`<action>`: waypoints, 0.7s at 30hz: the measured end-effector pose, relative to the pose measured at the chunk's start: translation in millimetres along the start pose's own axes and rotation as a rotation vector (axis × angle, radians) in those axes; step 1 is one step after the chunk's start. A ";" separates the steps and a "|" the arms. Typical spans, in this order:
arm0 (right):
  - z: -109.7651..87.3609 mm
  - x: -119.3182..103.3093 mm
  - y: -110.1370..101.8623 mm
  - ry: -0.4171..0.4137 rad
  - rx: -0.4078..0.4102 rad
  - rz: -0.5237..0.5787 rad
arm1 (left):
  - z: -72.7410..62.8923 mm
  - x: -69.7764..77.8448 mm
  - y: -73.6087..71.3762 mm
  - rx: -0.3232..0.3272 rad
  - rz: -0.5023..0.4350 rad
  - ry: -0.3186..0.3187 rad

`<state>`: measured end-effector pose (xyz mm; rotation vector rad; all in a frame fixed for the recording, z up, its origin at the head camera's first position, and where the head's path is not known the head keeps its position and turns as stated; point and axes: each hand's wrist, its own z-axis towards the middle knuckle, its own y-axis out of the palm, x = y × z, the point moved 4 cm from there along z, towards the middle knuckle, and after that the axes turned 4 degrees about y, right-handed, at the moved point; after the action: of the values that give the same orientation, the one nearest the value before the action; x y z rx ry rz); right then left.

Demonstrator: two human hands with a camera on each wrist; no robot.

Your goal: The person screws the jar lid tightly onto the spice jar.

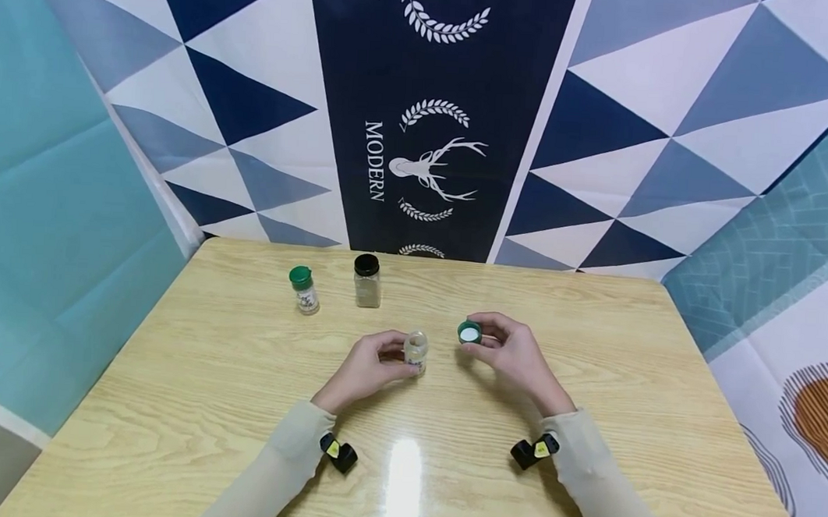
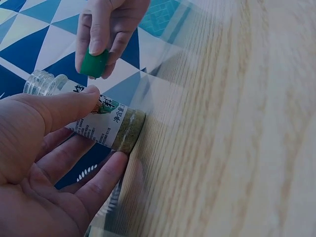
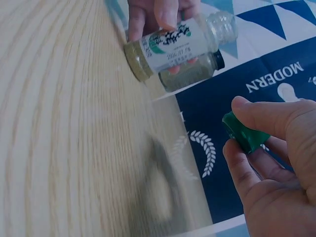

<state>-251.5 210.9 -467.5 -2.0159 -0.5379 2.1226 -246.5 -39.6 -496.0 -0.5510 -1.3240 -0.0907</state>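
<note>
My left hand [image 1: 373, 366] grips a small clear spice jar [image 1: 416, 352] around its labelled side. The jar is uncapped, its threaded neck bare, and it stands upright at the tabletop. Greenish-brown seasoning shows at its bottom in the left wrist view, where the jar [image 2: 106, 116] lies between thumb and fingers. To the right, my right hand [image 1: 514, 353] pinches a green screw cap [image 1: 469, 332] between thumb and fingers, above the table. The cap's white inner face is turned toward the head camera. In the right wrist view the green cap [image 3: 244, 133] sits at the fingertips.
Behind the left hand stand a spice jar with a green cap [image 1: 304, 290] and a black-lidded jar [image 1: 367, 281]. The wooden table [image 1: 593, 330] ends at a patterned cloth backdrop [image 1: 444, 213]. Both wrists wear small black cameras.
</note>
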 end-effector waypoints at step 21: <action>-16.5 -15.9 7.0 -0.036 -0.041 -0.051 | -6.0 5.1 1.7 -0.011 0.011 0.002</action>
<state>-233.1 201.1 -455.6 -1.9667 -0.6358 2.1390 -239.2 -39.5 -492.6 -0.5674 -1.3194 -0.0898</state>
